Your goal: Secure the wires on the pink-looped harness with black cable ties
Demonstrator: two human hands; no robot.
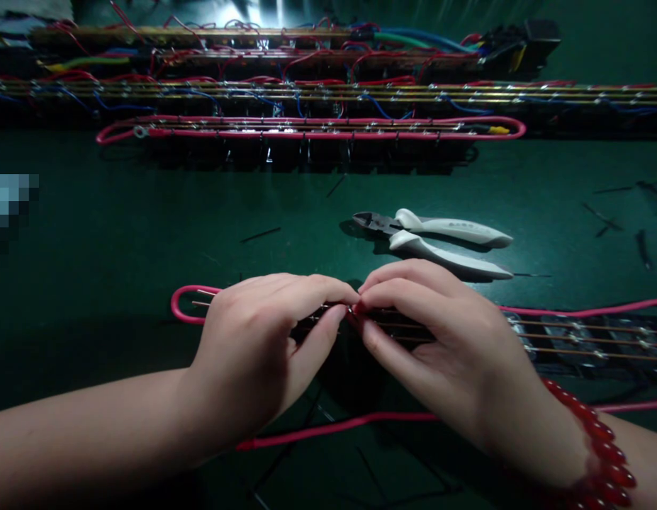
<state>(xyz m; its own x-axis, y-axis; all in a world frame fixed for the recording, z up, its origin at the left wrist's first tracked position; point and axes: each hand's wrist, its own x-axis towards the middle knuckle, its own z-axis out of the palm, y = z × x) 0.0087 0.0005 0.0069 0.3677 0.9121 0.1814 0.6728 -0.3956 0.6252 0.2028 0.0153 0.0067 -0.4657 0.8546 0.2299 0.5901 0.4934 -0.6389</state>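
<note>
My left hand (254, 347) and my right hand (461, 347) meet fingertip to fingertip over a long dark strip (577, 336) with thin copper-coloured rods and solder joints. Both are closed in a pinch at the same spot, where something small and reddish shows; the fingers hide what it is. A red cable (577, 312) runs along the strip's far edge and bends round in a loop at the left end. Nearer to me, a red cable length (354, 421) passes beneath my right forearm. Just beyond my right hand lie diagonal cutters (456, 230) with white handles.
Across the back lie wired strips (307, 92) with red and blue wires. In front of them is another strip ringed by a red cable loop (328, 137), bound with black ties. Thin black offcuts (261, 234) are scattered on the green table (120, 212).
</note>
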